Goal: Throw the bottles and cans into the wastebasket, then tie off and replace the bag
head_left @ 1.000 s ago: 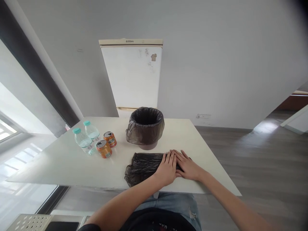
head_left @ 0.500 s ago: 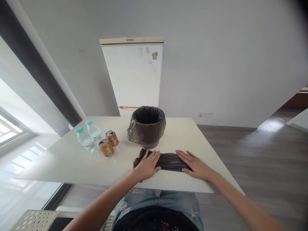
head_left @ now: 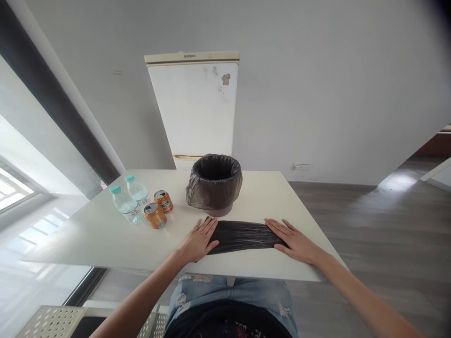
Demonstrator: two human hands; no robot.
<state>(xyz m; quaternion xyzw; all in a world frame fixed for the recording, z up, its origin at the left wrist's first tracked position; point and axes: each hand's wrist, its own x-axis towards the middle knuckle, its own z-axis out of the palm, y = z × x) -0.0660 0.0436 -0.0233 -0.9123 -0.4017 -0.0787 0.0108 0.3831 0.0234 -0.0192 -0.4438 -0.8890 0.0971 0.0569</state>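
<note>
Spread flat, the left hand and right hand press a creased, strip-shaped black plastic bag; at its ten o'clock, the farther cylindrical orange metal can bears blurred lettering.

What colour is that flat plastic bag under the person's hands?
The flat, creased plastic bag is black; it shows best in the head view.

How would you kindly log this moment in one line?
left hand: on left end of black bag | right hand: on right end | black bag: spread on table | lined bin: beyond black bag
</note>
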